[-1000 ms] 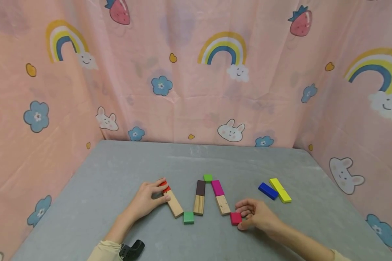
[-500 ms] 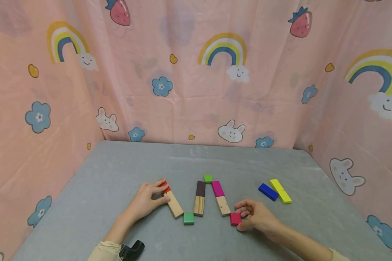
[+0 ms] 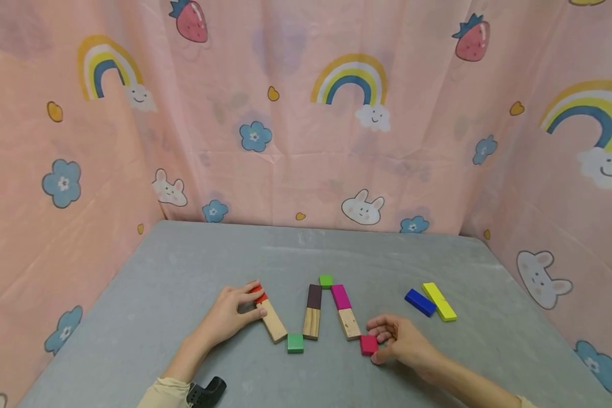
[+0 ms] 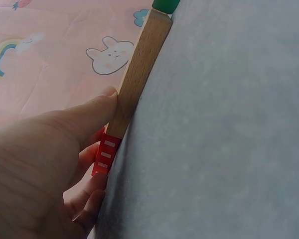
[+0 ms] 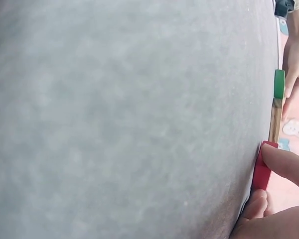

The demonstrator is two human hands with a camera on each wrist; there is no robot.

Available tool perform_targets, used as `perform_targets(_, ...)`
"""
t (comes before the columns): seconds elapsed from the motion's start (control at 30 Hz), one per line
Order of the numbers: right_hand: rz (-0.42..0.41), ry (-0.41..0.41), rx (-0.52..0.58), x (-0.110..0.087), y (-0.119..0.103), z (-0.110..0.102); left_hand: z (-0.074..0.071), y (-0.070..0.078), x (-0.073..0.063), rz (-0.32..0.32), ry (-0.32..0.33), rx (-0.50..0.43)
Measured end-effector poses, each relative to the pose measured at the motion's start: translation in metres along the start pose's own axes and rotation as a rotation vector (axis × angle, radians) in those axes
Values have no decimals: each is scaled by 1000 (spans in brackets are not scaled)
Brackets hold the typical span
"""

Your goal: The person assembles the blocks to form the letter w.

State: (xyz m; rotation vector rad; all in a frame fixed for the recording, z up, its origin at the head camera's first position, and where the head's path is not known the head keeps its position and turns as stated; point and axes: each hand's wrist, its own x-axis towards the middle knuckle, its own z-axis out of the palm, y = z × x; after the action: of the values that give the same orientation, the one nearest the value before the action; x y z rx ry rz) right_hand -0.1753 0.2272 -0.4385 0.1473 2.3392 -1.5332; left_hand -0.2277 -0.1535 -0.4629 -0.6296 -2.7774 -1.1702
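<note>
Wooden blocks form a zigzag line on the grey table. At its left end my left hand (image 3: 224, 317) holds a red block (image 4: 106, 152) with white marks and the plain wooden block (image 3: 272, 322) joined to it, thumb on the plain one. A green block (image 3: 295, 343) lies at the lower bend. Dark brown (image 3: 314, 296) and plain blocks rise to a light green block (image 3: 326, 281); a magenta block (image 3: 340, 297) and another plain block (image 3: 349, 324) descend from there. At the right end, my right hand (image 3: 405, 343) pinches a crimson block (image 3: 369, 345) between thumb and fingers.
A blue block (image 3: 420, 302) and a yellow strip (image 3: 440, 302) lie beyond the right hand. A pink patterned curtain (image 3: 296, 170) surrounds the grey table (image 3: 224, 249) at the back and sides. A black device (image 3: 207, 392) sits by the left wrist.
The head view has tilted slightly, so everything sits a little lower. Both hands and all the blocks keep their places.
</note>
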Motion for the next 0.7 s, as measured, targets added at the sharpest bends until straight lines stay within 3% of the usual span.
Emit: perform_targets(0.7,-36,1,-3,-3,1,2,2,1,0,-8,9,-4)
